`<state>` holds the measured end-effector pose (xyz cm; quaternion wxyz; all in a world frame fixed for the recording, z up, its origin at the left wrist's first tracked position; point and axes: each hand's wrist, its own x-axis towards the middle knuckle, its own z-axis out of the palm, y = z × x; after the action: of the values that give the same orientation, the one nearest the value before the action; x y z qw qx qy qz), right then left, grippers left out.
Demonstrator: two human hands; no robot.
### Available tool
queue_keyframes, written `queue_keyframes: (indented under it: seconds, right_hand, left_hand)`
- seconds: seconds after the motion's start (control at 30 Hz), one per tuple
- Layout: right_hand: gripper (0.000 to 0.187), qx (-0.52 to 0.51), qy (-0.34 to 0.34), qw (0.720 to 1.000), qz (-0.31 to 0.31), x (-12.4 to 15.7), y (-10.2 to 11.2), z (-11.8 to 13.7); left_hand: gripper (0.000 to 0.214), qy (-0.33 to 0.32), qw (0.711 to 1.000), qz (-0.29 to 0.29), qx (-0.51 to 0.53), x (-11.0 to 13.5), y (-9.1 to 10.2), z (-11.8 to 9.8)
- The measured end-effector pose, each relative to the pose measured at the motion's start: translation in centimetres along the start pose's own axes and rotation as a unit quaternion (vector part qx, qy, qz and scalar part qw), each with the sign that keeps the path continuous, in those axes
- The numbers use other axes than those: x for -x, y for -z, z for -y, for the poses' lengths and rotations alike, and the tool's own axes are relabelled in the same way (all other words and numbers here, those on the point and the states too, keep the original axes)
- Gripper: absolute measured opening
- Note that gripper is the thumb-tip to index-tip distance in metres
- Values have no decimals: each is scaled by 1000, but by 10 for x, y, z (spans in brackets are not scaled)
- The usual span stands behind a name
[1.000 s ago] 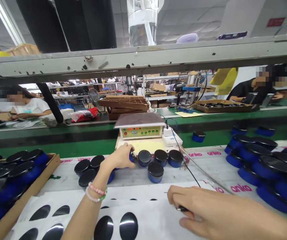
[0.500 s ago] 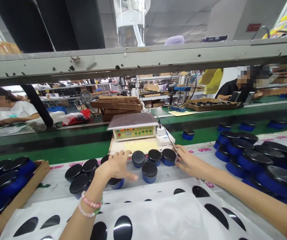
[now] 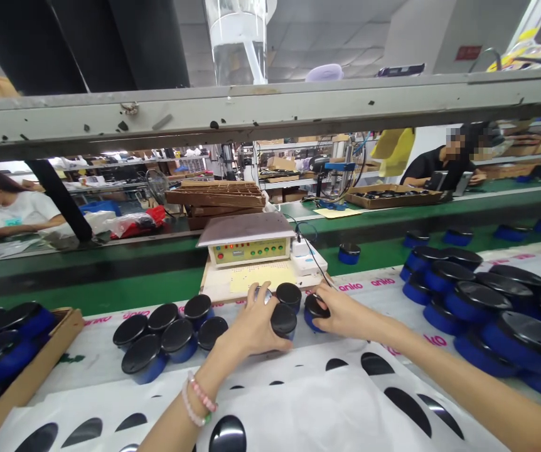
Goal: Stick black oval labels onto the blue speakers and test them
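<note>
Several squat round blue pieces with glossy black tops stand on the white covered surface before me. My left hand (image 3: 254, 321) is curled around the left side of a small cluster, with its thumb in front of the nearest round blue piece (image 3: 283, 320) and its fingers over another, mostly hidden one. Just behind stands a further round blue piece (image 3: 289, 296). My right hand (image 3: 339, 309) grips the right-hand round blue piece (image 3: 315, 307) between thumb and fingers. Left of my left hand is a group of round blue pieces (image 3: 176, 338), untouched.
White sheets with black ovals (image 3: 308, 402) lie nearest me. A control box (image 3: 251, 251) with lit buttons stands behind the cluster. Stacked blue pieces (image 3: 482, 301) fill the right side; a cardboard box (image 3: 30, 370) holds more at left. Two people sit across the green belt (image 3: 148, 285).
My left hand has moved right, away from the left group and onto the cluster. My right hand has moved slightly left and nearer me, around the right-hand piece. The cluster sits closer together.
</note>
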<state>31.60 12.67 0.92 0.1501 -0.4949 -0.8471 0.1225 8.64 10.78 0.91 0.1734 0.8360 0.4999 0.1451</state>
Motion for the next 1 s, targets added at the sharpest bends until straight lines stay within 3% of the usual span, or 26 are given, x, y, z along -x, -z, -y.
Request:
queue_keyframes:
  seconds: [0.2, 0.3, 0.43, 0.53, 0.63, 0.73, 0.83, 0.93, 1.0]
  right_hand:
    - [26, -45, 4, 999, -6, 10, 0, 12]
    - [26, -42, -64, 993, -92, -11, 18, -17]
    - [32, -35, -200, 956, -212, -49, 49, -79]
    - [33, -58, -258, 935, -236, -65, 54, -111]
    - [31, -98, -278, 924, -244, -71, 46, -121]
    - [31, -140, -282, 910, -271, -73, 49, -113]
    - [29, -188, -242, 904, -299, -68, 70, -87]
    - [26, -254, -131, 914, -288, -51, 92, -37]
    - [37, -296, -34, 923, -242, -34, 99, 7]
  left_hand:
    - [79, -7, 999, -1, 46, -2, -4, 3]
    - [82, 12, 996, -12, 83, -3, -1, 10]
    - [73, 29, 991, -36, 126, -5, 2, 13]
    - [60, 25, 986, -45, 158, -4, -2, 12]
    - [65, 32, 978, -45, 201, -2, -6, 11]
    - [68, 31, 963, -66, 261, -2, -2, 7]
    - [60, 20, 933, -96, 345, -3, 13, -8]
    - [61, 12, 893, -64, 446, 4, 31, -33]
    - [66, 11, 828, -3, 561, 11, 42, -51]
